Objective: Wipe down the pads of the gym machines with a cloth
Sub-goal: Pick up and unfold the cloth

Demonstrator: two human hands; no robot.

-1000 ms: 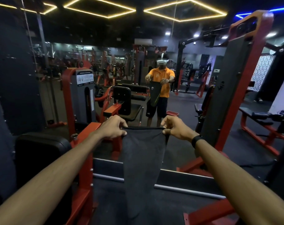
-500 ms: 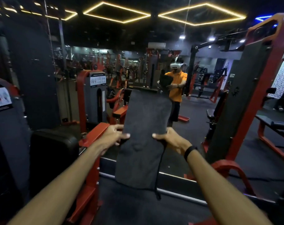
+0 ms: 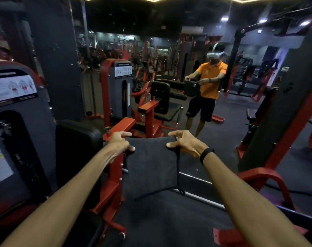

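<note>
A dark grey cloth (image 3: 151,166), folded in half, hangs in front of me at chest height. My left hand (image 3: 120,142) pinches its top left corner and my right hand (image 3: 184,143) pinches its top right corner. A loose thread dangles from the cloth's right edge. To the left, a black machine pad (image 3: 77,147) sits on a red-framed machine (image 3: 114,182), about a hand's width from the cloth.
A wall mirror ahead reflects a person in an orange shirt (image 3: 211,81) holding the cloth, and a black seat (image 3: 166,109). A grey weight stack housing (image 3: 14,132) stands at the left. A red and black machine frame (image 3: 283,132) rises at the right.
The long hanging cloth was flipped up and folded in half. Both hands now hold the folded top edge, lower and closer together. My view has turned left towards the machine.
</note>
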